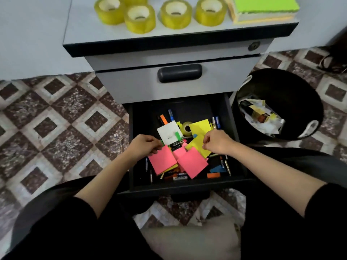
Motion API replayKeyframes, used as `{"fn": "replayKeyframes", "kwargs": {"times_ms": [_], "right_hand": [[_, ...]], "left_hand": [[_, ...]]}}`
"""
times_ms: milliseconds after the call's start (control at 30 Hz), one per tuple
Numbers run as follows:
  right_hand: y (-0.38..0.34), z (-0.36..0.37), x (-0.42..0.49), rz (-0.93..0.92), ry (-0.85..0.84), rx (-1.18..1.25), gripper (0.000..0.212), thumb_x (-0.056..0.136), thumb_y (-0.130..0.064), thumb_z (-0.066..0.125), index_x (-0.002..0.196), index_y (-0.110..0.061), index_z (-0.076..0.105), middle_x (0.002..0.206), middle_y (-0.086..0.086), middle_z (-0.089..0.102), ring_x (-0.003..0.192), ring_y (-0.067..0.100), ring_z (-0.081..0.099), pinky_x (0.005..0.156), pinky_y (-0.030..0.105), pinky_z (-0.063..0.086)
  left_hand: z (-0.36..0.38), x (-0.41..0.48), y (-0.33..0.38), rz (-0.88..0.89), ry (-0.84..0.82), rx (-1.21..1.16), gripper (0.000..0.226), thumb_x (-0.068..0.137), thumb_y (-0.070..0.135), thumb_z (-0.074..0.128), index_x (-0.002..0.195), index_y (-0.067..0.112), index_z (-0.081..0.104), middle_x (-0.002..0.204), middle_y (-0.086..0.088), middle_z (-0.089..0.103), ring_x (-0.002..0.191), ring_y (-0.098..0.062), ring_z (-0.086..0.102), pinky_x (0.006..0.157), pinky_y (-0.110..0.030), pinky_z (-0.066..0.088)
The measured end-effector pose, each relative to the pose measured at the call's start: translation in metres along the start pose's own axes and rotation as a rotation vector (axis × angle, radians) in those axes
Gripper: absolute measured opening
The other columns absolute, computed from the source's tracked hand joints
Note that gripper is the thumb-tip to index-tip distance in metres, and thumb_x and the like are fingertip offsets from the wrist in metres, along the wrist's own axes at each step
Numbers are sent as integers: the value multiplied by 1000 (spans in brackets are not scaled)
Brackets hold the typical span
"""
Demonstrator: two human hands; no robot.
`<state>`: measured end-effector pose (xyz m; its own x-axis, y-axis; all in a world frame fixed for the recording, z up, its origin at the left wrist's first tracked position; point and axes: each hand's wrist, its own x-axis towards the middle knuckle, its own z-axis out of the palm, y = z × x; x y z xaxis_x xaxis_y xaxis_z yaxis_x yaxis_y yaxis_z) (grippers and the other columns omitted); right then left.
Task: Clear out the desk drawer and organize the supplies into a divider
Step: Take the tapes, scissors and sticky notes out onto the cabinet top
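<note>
- Head view: your left hand [144,145] is down in the open drawer [187,187], fingers curled and pinching the top edge of a pink sticky pad [163,162].
- Your right hand [217,142] hovers over a yellow sticky pad [199,148] with its fingers curled; you cannot tell whether it actually grips the pad.
- Between your hands lie a white card [169,133], a second pink pad [193,162] and a small tape roll [187,127].
- Pens [217,121] lie along the drawer's right side, and batteries [180,177] sit near its front edge.
- On the worktop [84,29] above stand big tape rolls [139,18] and a paper stack [262,8] with a green top.
- Beside the drawer, on your right, a black bin [293,87] holds crumpled rubbish.
</note>
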<state>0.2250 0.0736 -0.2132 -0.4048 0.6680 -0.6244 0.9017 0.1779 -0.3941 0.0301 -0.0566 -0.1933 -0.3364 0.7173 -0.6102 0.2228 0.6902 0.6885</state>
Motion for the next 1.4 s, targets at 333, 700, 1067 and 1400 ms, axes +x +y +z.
{"fn": "replayKeyframes", "kwargs": {"times_ms": [333,700,1067,1400], "right_hand": [[-3,34,38,276,-100,157,11,89,-11,50,98,-6,55,91,8,55,81,23,56,53,24,39],[-43,34,-3,-137,-527,213,62,90,7,27,134,-30,50,109,7,64,68,16,50,59,24,40],[-13,39,22,15,-190,69,27,88,-2,52,109,-8,68,118,9,63,100,21,61,82,31,53],[-2,50,29,58,-63,-64,30,80,-8,64,110,-3,64,108,11,64,99,27,61,86,38,52]], "left_hand": [[23,30,-8,167,-53,345,19,94,23,54,104,14,68,107,2,66,99,-10,58,82,-20,45],[21,37,-13,274,-117,475,50,87,-8,44,130,16,53,134,-4,53,123,-17,49,99,-21,36],[16,36,-13,247,-359,634,43,84,-4,54,110,27,68,122,3,62,94,-10,62,85,-28,53],[3,37,-10,264,-358,643,27,86,10,63,105,28,72,111,4,68,99,-8,62,94,-29,47]]}}
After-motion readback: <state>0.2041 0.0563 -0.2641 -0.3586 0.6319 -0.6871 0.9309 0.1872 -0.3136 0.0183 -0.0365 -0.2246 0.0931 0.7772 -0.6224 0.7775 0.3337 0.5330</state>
